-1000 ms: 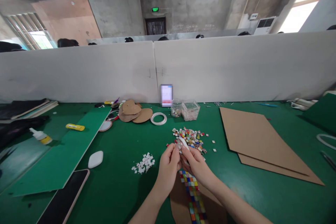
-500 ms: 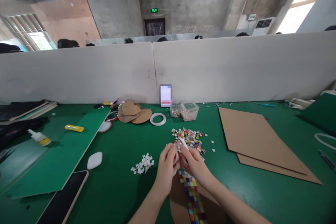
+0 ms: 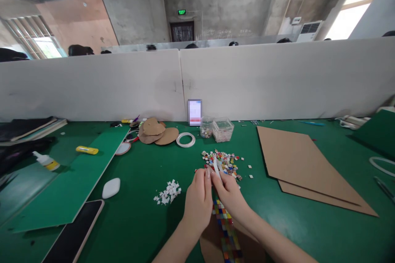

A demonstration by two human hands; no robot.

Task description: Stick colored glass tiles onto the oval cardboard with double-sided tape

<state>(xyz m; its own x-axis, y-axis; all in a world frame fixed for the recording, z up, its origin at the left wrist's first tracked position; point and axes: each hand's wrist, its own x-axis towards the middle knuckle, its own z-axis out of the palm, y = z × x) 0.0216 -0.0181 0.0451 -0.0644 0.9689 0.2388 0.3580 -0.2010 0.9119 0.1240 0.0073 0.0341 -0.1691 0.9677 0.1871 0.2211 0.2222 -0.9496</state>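
Note:
My left hand and my right hand meet over the green table, fingers pinched together on a thin white strip. Under my wrists lies a brown cardboard shape with a band of coloured mosaic tiles stuck along it. Just beyond my fingertips is a loose heap of coloured tiles. A small pile of white paper bits lies to the left of my left hand.
A phone and a white oval object lie at the left near a green board. Big cardboard sheets lie at the right. A tape ring, cardboard discs and clear boxes stand by the white partition.
Both hands stay together on the white strip. My fingers have shifted slightly, and the left hand has turned so its back now faces the camera.

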